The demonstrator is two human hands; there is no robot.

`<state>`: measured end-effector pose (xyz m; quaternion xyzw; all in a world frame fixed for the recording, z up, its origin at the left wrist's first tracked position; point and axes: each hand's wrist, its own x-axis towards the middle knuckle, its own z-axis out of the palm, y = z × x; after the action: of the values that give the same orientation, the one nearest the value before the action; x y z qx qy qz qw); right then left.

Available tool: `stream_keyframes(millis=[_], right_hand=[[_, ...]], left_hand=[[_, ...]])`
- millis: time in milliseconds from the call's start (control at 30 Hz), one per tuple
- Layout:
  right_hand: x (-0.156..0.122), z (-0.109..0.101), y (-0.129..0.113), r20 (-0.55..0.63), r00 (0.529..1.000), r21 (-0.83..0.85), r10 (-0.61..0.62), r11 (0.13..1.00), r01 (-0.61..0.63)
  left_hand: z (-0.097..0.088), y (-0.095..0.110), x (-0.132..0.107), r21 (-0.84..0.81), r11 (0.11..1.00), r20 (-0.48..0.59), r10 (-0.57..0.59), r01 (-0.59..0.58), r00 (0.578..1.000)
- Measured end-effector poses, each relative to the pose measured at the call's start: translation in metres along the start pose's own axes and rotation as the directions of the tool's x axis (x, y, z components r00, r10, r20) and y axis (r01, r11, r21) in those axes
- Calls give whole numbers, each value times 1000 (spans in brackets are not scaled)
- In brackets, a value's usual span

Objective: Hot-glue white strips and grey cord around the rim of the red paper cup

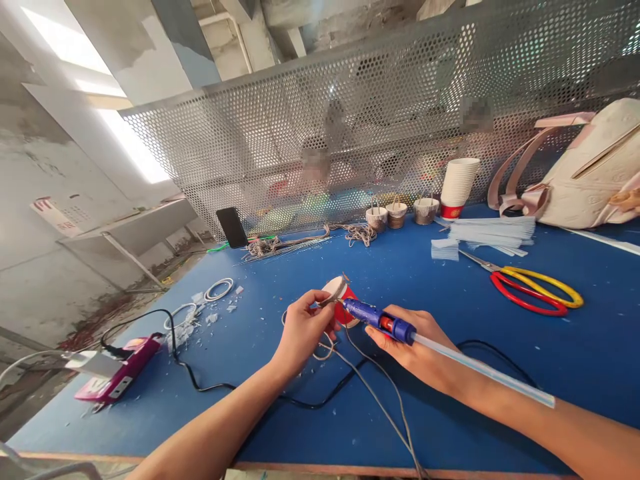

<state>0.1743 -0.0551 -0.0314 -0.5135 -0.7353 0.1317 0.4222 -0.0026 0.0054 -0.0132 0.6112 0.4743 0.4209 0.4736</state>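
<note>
With my left hand (306,327) I grip a red cup (351,293), which is tilted, around the middle of the tabletop (280,433). My right hand (423,347) is closed around a glue gun (367,312); its front end points at the cup, but I cannot tell if they touch. A thin cord (373,397) runs from near the cup to the front edge. Scissors (531,293) lie toward the right edge, and a power strip (123,375) lies near the left edge.
</note>
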Motion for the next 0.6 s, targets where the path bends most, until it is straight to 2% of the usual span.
stream_keyframes(millis=[600], right_hand=[[1,0,3,-10,1000,-9,-28,1000,28]], left_hand=[[-2,-5,2,27,999,-12,28,-28,1000]])
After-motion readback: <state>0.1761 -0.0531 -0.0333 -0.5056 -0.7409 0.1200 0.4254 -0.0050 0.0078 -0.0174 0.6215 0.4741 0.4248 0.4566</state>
